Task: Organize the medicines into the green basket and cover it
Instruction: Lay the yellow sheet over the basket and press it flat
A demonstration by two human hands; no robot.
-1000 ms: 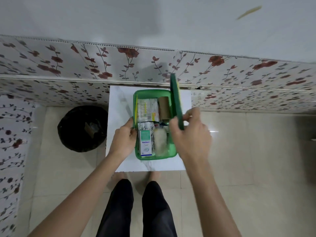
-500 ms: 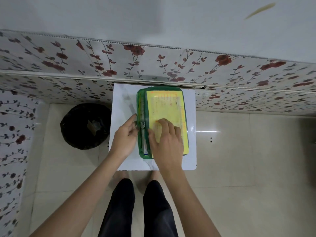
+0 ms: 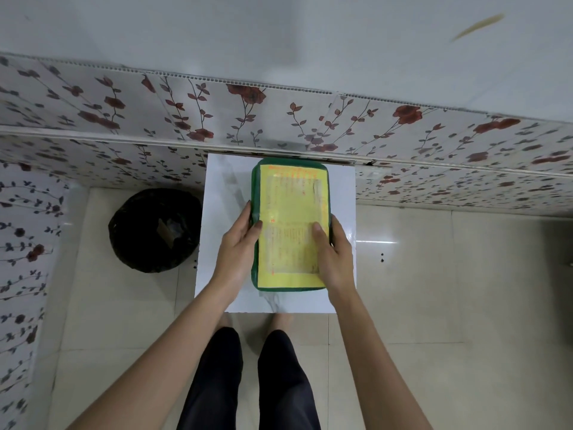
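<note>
The green basket [image 3: 255,274] stands on a small white table [image 3: 223,193], and its green lid [image 3: 291,225] with a yellow printed sheet on top lies flat over it. The medicines are hidden under the lid. My left hand [image 3: 238,246] grips the basket's left side, thumb on the lid. My right hand [image 3: 333,252] grips the right side, thumb pressed on the yellow sheet.
A black bin [image 3: 155,229] with a dark liner stands on the tiled floor left of the table. A wall with floral panels [image 3: 279,125] runs right behind the table. My legs in black trousers [image 3: 248,383] stand at the table's front edge.
The lid, held upright at the basket's right edge, came down flat over the basket. My right hand moved from the lid's top to the right side; both hands now clasp the covered basket.
</note>
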